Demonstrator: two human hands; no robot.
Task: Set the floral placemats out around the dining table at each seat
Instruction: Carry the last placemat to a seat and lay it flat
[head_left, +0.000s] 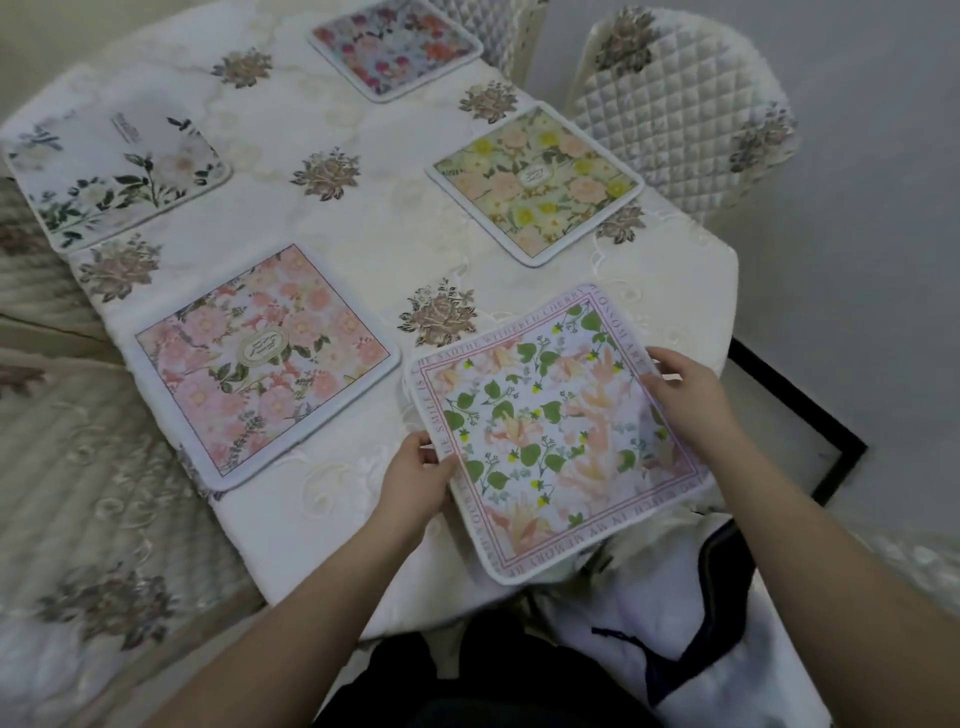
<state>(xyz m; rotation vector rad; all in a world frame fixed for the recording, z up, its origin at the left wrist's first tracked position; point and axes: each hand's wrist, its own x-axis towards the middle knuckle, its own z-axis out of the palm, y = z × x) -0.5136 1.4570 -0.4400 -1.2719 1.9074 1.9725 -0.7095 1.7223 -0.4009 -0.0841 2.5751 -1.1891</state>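
Note:
A square placemat (550, 431) with green leaves, peach flowers and a lettered pink border lies over the table's near right corner, its front edge past the table edge. My left hand (415, 478) grips its left edge and my right hand (685, 389) grips its right edge. Other floral placemats lie flat on the table: a pink one (265, 364) at the near left, a yellow-and-peach one (535, 182) at the right, a dark red one (395, 47) at the far end, and a white one with green stems (114, 171) at the far left.
The table (374, 218) wears a cream cloth with embroidered brown flowers. A quilted chair (685, 109) stands at the right, another chair back (498, 26) at the far end. Covered seats (88, 493) sit along the left. White fabric with a dark strap (691, 623) lies at my lap.

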